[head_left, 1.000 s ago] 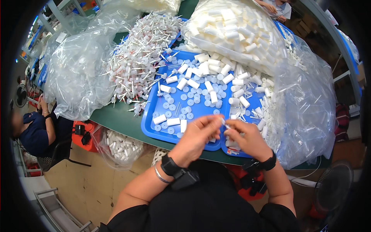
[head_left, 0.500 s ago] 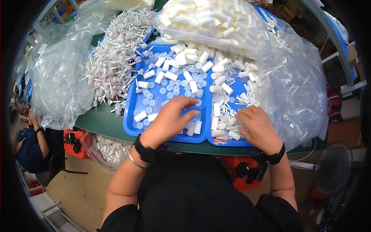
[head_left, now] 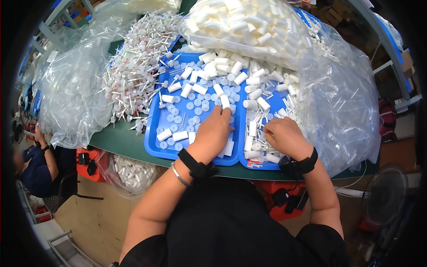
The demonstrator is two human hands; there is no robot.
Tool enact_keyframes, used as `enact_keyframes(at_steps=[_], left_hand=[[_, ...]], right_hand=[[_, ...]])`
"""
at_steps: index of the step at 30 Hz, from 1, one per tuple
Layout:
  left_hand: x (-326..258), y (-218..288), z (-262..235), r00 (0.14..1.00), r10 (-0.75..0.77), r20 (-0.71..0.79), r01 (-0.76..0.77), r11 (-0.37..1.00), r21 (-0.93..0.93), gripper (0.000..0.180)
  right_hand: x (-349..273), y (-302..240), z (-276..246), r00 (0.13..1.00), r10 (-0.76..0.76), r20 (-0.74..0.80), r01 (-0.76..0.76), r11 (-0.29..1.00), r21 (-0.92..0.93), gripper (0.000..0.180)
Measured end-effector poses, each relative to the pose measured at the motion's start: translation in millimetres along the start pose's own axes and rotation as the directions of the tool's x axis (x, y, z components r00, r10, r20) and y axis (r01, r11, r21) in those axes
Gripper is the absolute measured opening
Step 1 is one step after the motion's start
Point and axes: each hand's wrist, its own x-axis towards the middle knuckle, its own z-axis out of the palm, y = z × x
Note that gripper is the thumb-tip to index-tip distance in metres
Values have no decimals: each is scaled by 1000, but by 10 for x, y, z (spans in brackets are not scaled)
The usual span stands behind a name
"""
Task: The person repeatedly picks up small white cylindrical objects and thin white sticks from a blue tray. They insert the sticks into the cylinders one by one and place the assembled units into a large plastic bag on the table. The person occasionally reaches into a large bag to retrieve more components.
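Over the right part of the left blue tray, my left hand points its fingers down, closed together. Its fingertips are at the lower end of a white foam-like cylinder; whether they grip anything is hidden. Pale translucent discs with small centre holes lie around it, among more white cylinders. My right hand is over the right blue tray, fingers curled in a pinch, with anything between them too small to make out. Below it are white cylinders and thin white sticks.
Behind the trays bulges a clear bag of white cylinders. A heap of stemmed discs lies left, beside crumpled plastic; more clear plastic covers the right. Another person's arm shows far left, a fan lower right.
My left hand has moved right and its fingers have come together near a cylinder. My right hand has shifted slightly left, its fingers curling tighter.
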Motion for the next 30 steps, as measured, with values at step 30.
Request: enact_keyframes(at_steps=[30], left_hand=[[-429, 5, -33, 839, -152, 523, 449, -350, -822, 32]], right_hand=[[17, -32, 46, 993, 94, -76, -84, 988, 133, 14]])
